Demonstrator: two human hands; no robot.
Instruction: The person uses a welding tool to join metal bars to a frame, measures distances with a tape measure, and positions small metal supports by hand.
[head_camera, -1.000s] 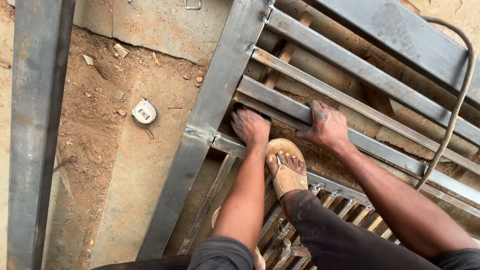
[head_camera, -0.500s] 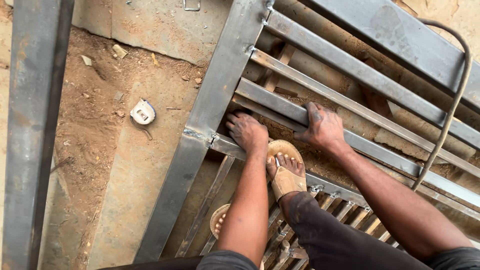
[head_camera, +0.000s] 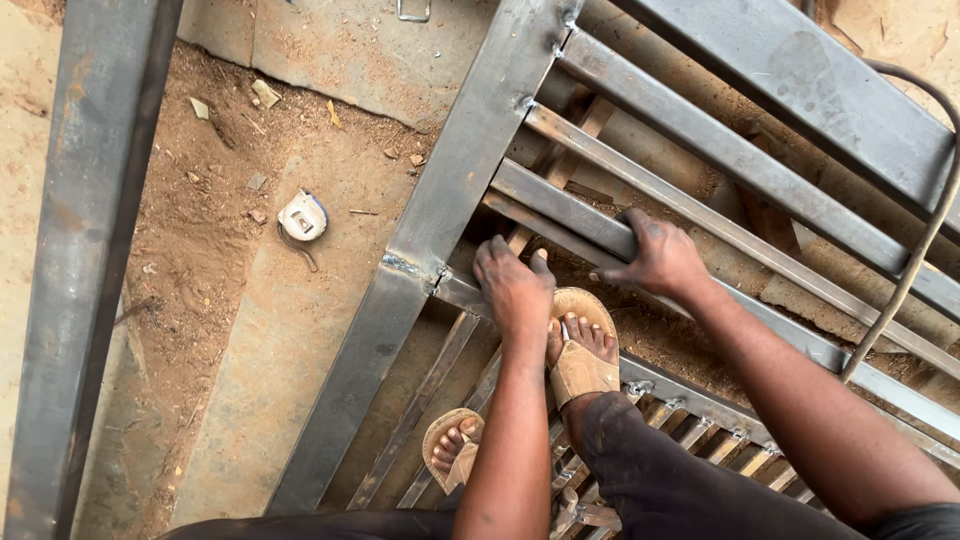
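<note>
A welded grey steel gate frame (head_camera: 440, 215) lies flat on the dirt ground. My left hand (head_camera: 512, 285) grips a flat cross bar (head_camera: 560, 210) near its joint with the long side rail. My right hand (head_camera: 660, 258) clasps the same bar a little further right, fingers curled over its edge. My feet in tan sandals stand on the frame just below the hands, one (head_camera: 580, 345) right under my left hand, the other (head_camera: 452, 450) lower left.
A small white tape measure (head_camera: 302, 216) lies on the concrete strip left of the frame. A second steel beam (head_camera: 85, 250) runs down the left edge. A dark cable (head_camera: 925, 225) curves over the bars at right. Small stones dot the dirt.
Both hands stay on the cross bar; the left hand has shifted slightly down and right along it. The view has drifted a little.
</note>
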